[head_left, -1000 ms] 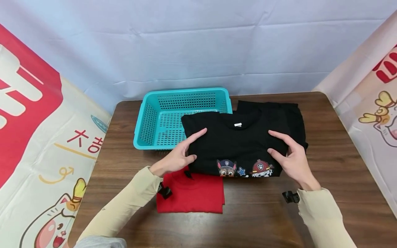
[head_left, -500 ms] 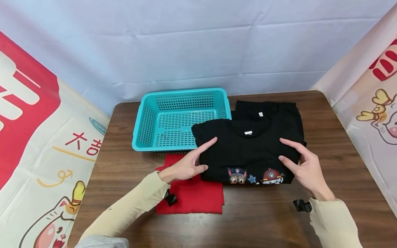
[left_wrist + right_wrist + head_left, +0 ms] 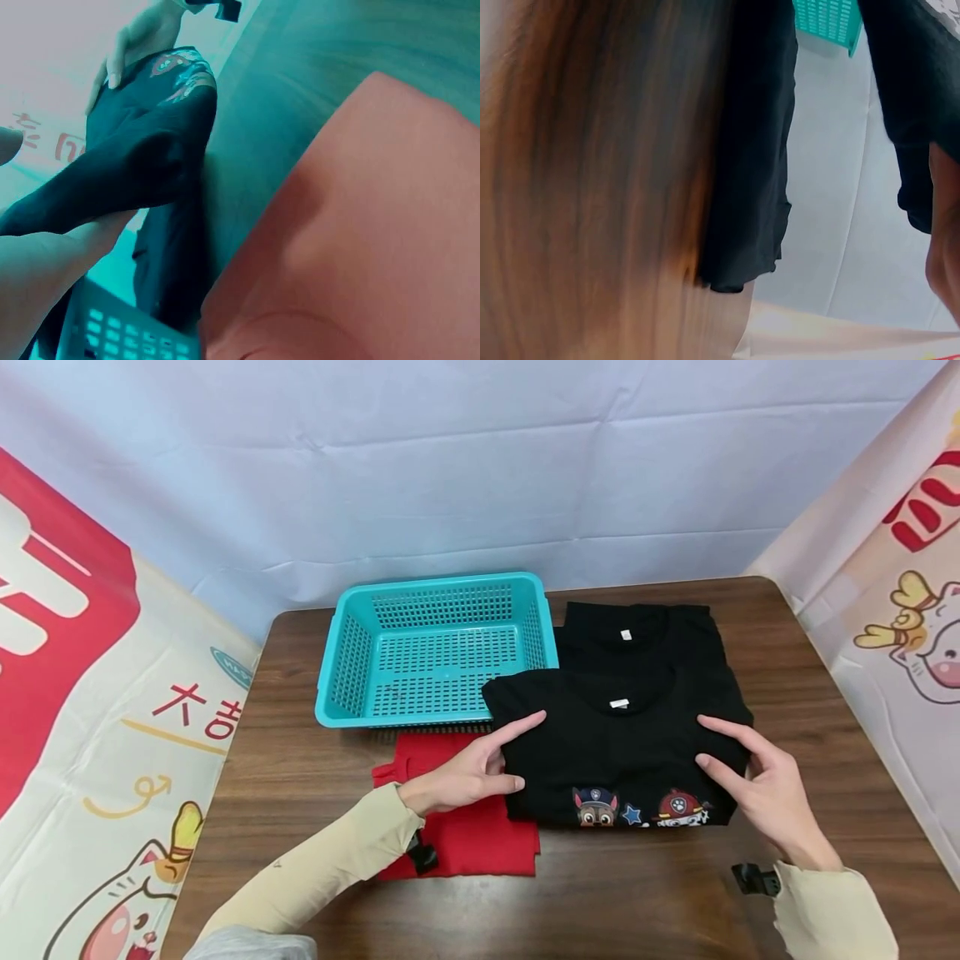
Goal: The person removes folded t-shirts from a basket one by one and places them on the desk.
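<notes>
A folded black T-shirt (image 3: 600, 752) with cartoon dogs and a blue star printed along its near edge is held by both hands. My left hand (image 3: 468, 775) grips its left side, and my right hand (image 3: 772, 789) grips the right side. Each thumb and index finger lies on top; the other fingers are hidden beneath the cloth. In the wrist views the held shirt (image 3: 127, 161) is raised off the table. Behind it lies a second folded black T-shirt (image 3: 652, 639), partly covered from above. A red folded shirt (image 3: 480, 843) lies under and beside my left wrist.
A turquoise plastic basket (image 3: 442, 582) stands at the back left, its inside showing bare mesh. The brown wooden table (image 3: 637, 893) ends at a pale cloth backdrop (image 3: 465, 468). Printed curtains hang on both sides.
Both hands have carried the printed black T-shirt to the right and nearer to me. More of the basket and the red shirt shows, and the second black shirt's neck label has come into view.
</notes>
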Motion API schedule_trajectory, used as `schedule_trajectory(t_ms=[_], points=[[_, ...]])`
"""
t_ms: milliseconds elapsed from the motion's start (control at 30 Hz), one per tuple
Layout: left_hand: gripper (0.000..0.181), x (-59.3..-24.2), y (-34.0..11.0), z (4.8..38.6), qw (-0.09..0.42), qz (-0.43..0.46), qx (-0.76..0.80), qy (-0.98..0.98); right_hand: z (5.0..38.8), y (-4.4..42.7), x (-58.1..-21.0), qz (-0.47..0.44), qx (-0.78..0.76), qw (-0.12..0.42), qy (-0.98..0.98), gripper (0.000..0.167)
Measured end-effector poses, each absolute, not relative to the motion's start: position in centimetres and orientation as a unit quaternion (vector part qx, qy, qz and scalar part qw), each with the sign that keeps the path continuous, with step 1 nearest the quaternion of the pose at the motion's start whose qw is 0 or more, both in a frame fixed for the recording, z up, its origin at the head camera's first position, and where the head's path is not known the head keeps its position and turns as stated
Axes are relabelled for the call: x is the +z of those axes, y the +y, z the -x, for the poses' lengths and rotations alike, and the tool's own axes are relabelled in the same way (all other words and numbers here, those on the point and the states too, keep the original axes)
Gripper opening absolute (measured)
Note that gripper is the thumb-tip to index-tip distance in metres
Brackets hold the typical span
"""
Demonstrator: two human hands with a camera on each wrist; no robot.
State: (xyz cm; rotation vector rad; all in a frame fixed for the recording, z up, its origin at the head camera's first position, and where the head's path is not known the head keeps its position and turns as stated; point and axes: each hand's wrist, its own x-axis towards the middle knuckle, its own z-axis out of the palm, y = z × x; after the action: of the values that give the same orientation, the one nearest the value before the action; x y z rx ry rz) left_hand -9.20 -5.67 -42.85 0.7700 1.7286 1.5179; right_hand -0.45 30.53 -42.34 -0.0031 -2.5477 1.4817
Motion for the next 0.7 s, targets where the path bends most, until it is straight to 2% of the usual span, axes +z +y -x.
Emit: schedule_trajectory(t_ms=[400,700], points=[[0.077,-43.5,-4.2,8.4,0.398,-0.284,0.598,0.635,-1.0,31.6,-43.2,0.014,0.487,0.079,-0.870,0.045],[0.075,-43.9,-2.7,7.9,0.417,-0.287,0.568,0.648,-1.8,32.7,-44.0,0.001,0.465,0.098,-0.880,0.046]])
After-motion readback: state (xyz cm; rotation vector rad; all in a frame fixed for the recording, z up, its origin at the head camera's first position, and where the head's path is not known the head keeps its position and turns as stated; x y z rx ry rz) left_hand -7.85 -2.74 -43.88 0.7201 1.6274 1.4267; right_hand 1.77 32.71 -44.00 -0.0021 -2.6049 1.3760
